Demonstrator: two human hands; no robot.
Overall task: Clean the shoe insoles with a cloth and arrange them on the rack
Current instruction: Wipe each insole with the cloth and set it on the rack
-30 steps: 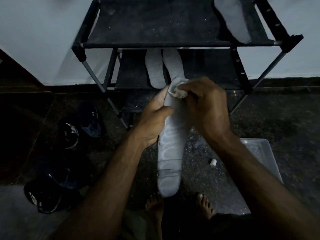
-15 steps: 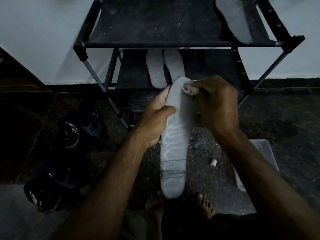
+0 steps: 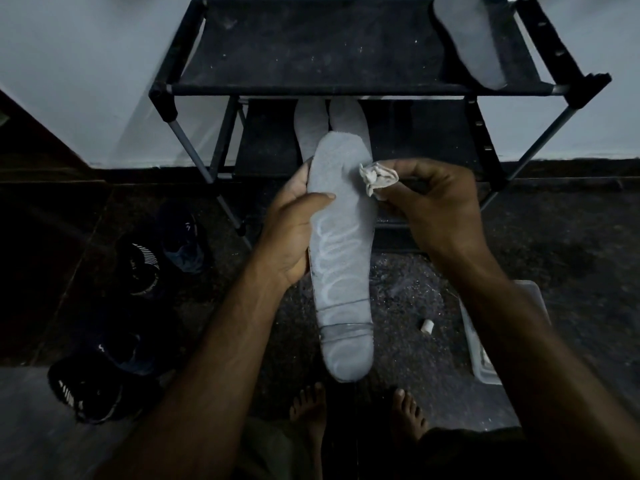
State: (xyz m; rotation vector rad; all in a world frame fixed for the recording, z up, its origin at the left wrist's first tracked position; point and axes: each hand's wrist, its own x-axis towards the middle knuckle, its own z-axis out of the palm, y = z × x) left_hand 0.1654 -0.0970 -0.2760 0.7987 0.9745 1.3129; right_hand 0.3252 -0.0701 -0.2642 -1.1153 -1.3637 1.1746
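**Insole held, cloth at its right edge**

Your left hand [image 3: 294, 233] grips the grey insole [image 3: 341, 258] at its left edge, thumb curled across the face. Your right hand [image 3: 440, 206] pinches a crumpled cloth [image 3: 377, 177] touching the insole's far right edge. Beyond, the rack [image 3: 311, 88] holds 1 insole [image 3: 471, 43] on top, 2 insoles [image 3: 311, 123] below.

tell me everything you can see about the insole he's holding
The held insole is a long, pale grey, foam-like piece with rounded ends. It runs roughly lengthwise away from the person, one end near the bare feet, the other toward the rack. Whitish looping marks cover its middle, and darker lines cross it near the lower end. The left hand grips its left edge, thumb laid across the face. The right hand pinches a crumpled whitish cloth at its upper right edge; whether the cloth touches it is unclear.
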